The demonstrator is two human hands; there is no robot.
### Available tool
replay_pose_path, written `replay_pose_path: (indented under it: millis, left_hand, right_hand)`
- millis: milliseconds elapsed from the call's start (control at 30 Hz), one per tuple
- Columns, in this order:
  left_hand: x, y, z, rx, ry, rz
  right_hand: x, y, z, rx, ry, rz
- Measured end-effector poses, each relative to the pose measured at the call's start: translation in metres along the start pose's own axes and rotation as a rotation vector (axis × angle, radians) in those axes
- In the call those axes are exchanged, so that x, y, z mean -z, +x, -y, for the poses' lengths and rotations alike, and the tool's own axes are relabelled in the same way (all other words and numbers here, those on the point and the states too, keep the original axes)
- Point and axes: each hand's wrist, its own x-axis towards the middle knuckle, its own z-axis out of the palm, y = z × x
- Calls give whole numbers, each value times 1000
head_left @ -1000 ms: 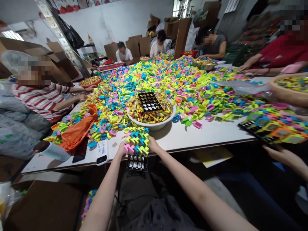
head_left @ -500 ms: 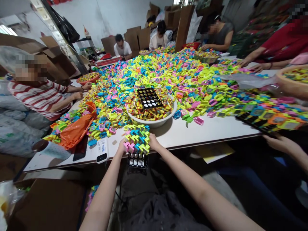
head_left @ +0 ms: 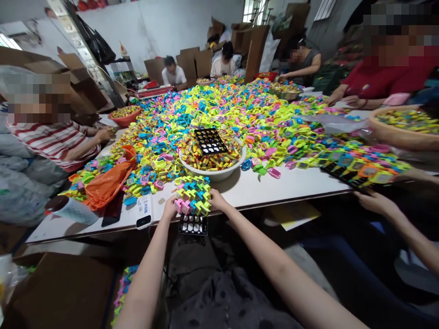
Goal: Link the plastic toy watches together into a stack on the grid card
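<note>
My left hand (head_left: 170, 207) grips the left side of a block of plastic toy watches (head_left: 192, 195) in yellow, blue and pink, set close together in rows. On the other side, my right hand (head_left: 217, 201) is closed against the same block. Its fingertips are partly hidden behind the watches. Just below the block, a black tray (head_left: 193, 225) with rows of white-filled openings shows; I cannot tell whether it is joined to the block. Beyond my hands stands a white basin (head_left: 219, 174) of small yellow-and-red wrapped pieces, with another black tray (head_left: 210, 141) on top.
Loose toy watches (head_left: 267, 109) cover the table. To the left lie an orange bag (head_left: 109, 183), a white power bank (head_left: 144, 210) and a cup (head_left: 72, 212). A neighbour's hands at right hold a filled tray (head_left: 363, 171). Several people sit around the table.
My view has turned slightly to the right. Both hands keep the block in nearly the same place. The person in red now leans further over the table.
</note>
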Motion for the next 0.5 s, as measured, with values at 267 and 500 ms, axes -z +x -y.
replay_pose_path:
  millis: [267,500]
  left_hand:
    - [7,-14,13,72,11,75]
    - [0,-19,-1,42,32,45]
  right_hand:
    - [6,-43,-2,113,97,-127]
    - [4,-30,11,14,350,82]
